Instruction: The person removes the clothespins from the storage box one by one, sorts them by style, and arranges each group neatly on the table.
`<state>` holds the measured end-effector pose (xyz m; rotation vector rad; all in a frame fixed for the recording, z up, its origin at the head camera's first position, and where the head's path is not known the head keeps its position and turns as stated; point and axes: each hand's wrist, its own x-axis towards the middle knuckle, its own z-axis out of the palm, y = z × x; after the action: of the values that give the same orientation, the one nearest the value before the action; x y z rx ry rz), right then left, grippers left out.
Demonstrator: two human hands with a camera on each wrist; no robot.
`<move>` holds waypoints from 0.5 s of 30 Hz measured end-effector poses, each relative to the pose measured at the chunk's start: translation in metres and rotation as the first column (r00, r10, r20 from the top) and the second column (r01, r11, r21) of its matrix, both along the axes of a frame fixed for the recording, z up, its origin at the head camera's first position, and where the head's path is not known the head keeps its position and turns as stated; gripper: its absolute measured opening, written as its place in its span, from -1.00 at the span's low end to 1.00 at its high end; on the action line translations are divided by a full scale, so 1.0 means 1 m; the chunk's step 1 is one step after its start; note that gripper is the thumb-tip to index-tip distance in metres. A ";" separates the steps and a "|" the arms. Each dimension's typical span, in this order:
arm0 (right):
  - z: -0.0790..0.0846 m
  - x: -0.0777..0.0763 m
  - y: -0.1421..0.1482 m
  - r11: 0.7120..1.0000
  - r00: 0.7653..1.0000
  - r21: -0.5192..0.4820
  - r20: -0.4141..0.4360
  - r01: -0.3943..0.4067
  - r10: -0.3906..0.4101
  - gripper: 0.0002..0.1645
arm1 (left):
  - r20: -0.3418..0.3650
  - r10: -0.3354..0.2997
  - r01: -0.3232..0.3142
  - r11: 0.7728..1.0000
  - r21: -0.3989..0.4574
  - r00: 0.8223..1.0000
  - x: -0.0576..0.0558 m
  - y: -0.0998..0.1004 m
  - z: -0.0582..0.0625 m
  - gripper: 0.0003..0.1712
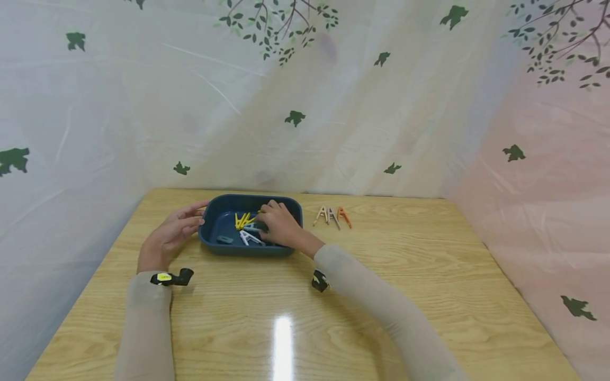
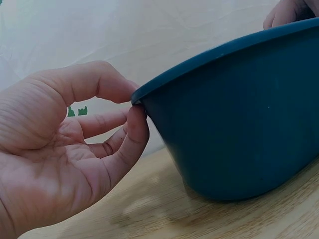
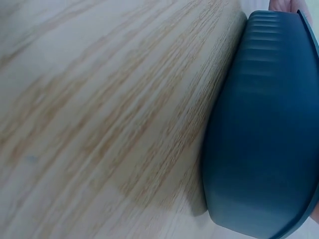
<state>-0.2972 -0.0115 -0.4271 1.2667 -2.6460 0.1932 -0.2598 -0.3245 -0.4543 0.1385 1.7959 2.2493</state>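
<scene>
A dark blue plastic basin [image 1: 250,252] stands on the wooden table. My left hand [image 1: 173,230] is at its left end, and in the left wrist view the thumb and a finger [image 2: 137,132] pinch the rim. My right hand [image 1: 281,225] reaches over the near right side into the basin, fingers bent down among the clothespins. Whether those fingertips hold one is hidden. Inside lie yellow clothespins [image 1: 243,220], a light blue clothespin [image 1: 251,227], a white clothespin [image 1: 251,238] and a dark teal clothespin [image 1: 225,239].
Right of the basin, a cream clothespin [image 1: 320,215], a pale purple clothespin [image 1: 333,217] and an orange clothespin [image 1: 343,216] lie in a row on the table [image 1: 405,254]. A leaf-patterned curtain [image 1: 333,148] hangs along the table's back edge.
</scene>
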 end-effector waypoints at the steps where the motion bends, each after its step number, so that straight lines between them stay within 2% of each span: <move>1: 0.000 0.000 0.000 1.000 1.000 -0.010 -0.001 -0.003 0.003 -0.67 | 0.007 0.002 -0.002 1.000 -0.006 1.000 0.000 0.000 0.000 -0.52; 5: 0.000 0.001 0.001 0.999 1.000 -0.043 -0.016 -0.016 0.015 -0.68 | 0.020 0.006 -0.006 1.000 -0.030 1.000 0.000 0.001 0.002 -0.51; 9: -0.001 0.000 0.001 0.993 0.996 -0.105 -0.076 -0.058 0.050 -0.70 | 0.006 -0.004 0.004 0.999 -0.050 1.000 0.000 0.001 0.003 -0.50; 15: -0.004 -0.002 0.003 0.954 0.983 -0.267 -0.154 -0.139 0.100 -0.70 | -0.029 -0.031 0.029 0.998 -0.056 0.999 0.000 0.001 0.004 -0.48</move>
<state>-0.2993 -0.0090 -0.4311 1.2940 -2.3284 0.4599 -0.2602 -0.3234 -0.4506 0.1882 1.8567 2.1855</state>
